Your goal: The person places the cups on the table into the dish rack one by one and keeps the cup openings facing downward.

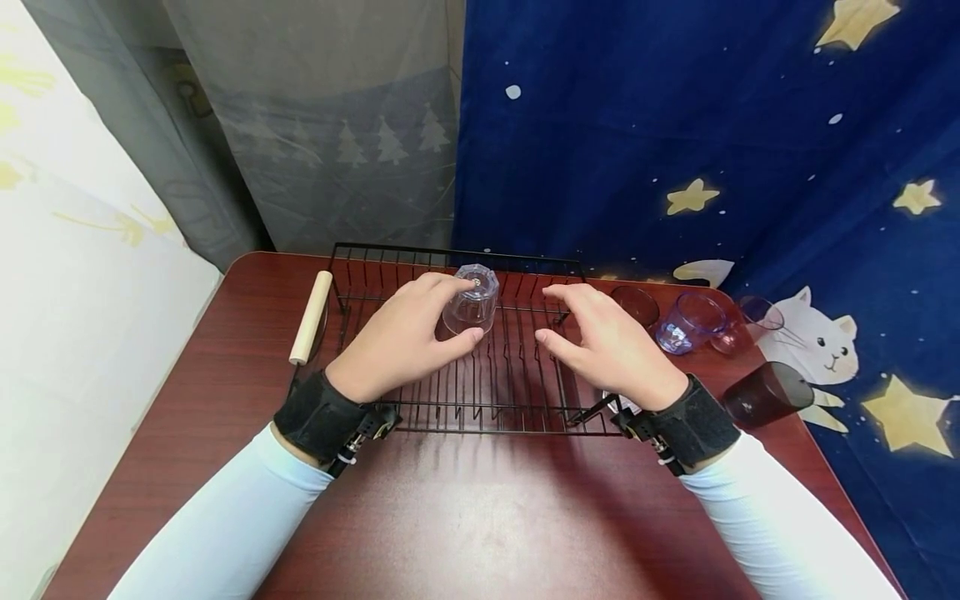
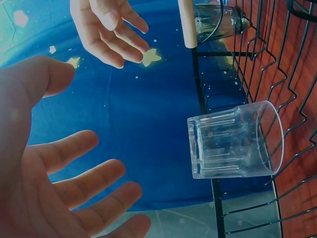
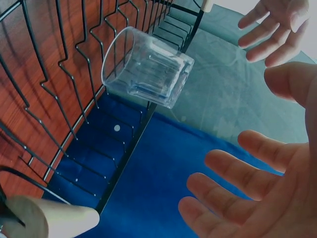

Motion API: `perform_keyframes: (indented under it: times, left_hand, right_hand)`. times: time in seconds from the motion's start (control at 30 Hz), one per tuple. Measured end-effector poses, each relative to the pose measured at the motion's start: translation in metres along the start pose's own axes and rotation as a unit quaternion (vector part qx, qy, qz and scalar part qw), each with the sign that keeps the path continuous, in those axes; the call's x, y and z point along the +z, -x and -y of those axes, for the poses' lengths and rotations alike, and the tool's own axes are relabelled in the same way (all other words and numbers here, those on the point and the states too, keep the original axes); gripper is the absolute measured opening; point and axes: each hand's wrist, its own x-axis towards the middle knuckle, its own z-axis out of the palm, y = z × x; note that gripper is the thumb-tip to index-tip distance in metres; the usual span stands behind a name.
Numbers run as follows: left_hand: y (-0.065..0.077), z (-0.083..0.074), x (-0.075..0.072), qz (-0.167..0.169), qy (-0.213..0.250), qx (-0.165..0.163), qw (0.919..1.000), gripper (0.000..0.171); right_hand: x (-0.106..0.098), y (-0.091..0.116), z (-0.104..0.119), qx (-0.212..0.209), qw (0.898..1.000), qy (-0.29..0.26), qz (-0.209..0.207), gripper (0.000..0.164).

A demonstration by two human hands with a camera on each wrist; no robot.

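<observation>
A clear tumbler stands upside down on the black wire dish rack, its base upward. My left hand hovers beside it, fingers spread and relaxed; the left wrist view shows a gap between the fingers and the tumbler. To the right of the tumbler, my right hand is held over the rack's right end with nothing in it. In the right wrist view its loosely bent fingers are apart from the tumbler.
Right of the rack stand a blue glass, a pink glass, a brown glass and a dark cup. A wooden handle is on the rack's left end. Curtains hang behind the red-brown table.
</observation>
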Motion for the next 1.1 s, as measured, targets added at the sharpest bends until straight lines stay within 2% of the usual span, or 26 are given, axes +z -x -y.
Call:
perform_keyframes:
  times: [0.23, 0.53, 0.7, 0.93, 1.1]
  left_hand:
    - [0.002, 0.003, 0.004, -0.006, 0.004, -0.001, 1.0, 0.06]
    - [0.003, 0.002, 0.005, -0.005, 0.003, -0.002, 1.0, 0.058]
    - [0.004, 0.004, 0.006, -0.005, 0.007, -0.002, 1.0, 0.058]
    - [0.004, 0.003, 0.009, -0.021, 0.011, 0.007, 0.9997, 0.056]
    - [0.001, 0.002, 0.007, -0.021, -0.002, 0.003, 0.9998, 0.056]
  right_hand:
    - [-0.004, -0.001, -0.015, 0.023, 1.0, 0.001, 0.002, 0.057]
    - [-0.012, -0.001, -0.044, 0.043, 0.999, -0.003, -0.02, 0.058]
    - [-0.01, 0.0, -0.064, 0.072, 0.997, 0.007, -0.031, 0.061]
    - [-0.008, 0.005, -0.087, 0.108, 0.994, 0.007, -0.022, 0.054]
    - [-0.017, 0.009, -0.104, 0.144, 0.989, 0.021, -0.027, 0.065]
